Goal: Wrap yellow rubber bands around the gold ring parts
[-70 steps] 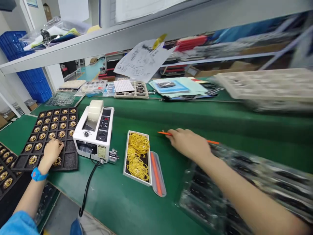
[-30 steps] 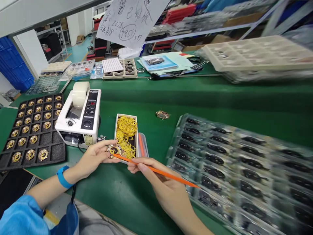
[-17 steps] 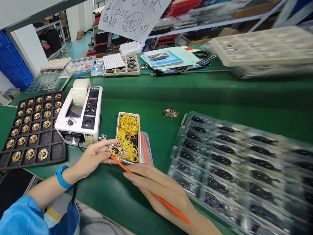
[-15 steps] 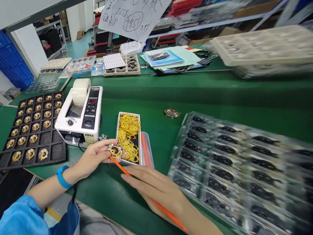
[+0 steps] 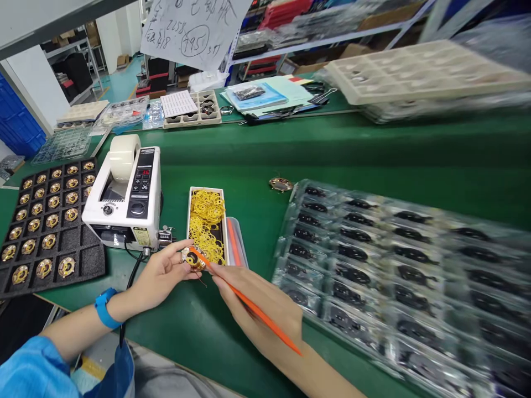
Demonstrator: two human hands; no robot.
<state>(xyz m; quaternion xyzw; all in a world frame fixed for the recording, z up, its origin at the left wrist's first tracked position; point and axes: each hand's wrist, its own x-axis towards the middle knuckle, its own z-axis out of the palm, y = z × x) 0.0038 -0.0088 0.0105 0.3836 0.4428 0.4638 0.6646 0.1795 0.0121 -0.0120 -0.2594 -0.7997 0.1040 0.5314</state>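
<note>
My left hand [image 5: 155, 276] grips a round gold-rimmed part [image 5: 193, 258] between thumb and fingers. A yellow ring and a dark centre show on the part's face, and a thin wire hangs below it. In my right hand [image 5: 261, 301] is a slim orange pointed stick [image 5: 269, 320], held like a pen, its upper end touching the part's face. Just beyond the hands stands a white box [image 5: 226, 237] of thin yellow rings [image 5: 205, 205]. A clear holder [image 5: 243, 249] with another orange item lies against its right side.
A white tape dispenser [image 5: 145, 221] stands left of the box. Beyond it lies a black foam tray [image 5: 87, 240] of similar round parts. At right, a clear plastic tray [image 5: 286, 243] holds rows of dark pieces. One loose round part [image 5: 281, 184] rests on the green table [image 5: 215, 149].
The orange stick's tip has moved up from the part's lower edge onto its face. My right hand has come closer to my left. The view has shifted slightly right.
</note>
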